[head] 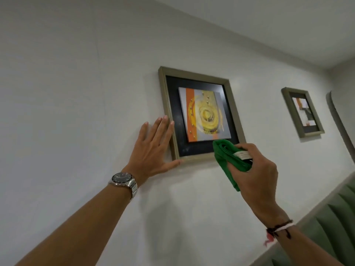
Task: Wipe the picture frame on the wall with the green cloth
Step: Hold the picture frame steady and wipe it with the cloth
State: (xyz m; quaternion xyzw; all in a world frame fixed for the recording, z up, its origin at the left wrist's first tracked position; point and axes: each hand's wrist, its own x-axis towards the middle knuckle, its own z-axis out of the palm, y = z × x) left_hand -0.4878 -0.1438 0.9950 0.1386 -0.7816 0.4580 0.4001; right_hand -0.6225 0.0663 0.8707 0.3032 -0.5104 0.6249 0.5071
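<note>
The picture frame (199,76) is dull gold with black inside, around a picture of orange stripes and yellow swirls. Just below the picture, the cloth (224,158) is bright green. The wall (76,73) is white.

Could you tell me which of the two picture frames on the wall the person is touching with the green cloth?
The larger frame, with the orange and yellow artwork: the green cloth in the right hand meets its lower right corner. The smaller frame farther right is untouched.

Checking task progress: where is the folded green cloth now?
In the head view, the folded green cloth is gripped in the right hand, against the bottom-right corner of the gold-framed picture.
</note>
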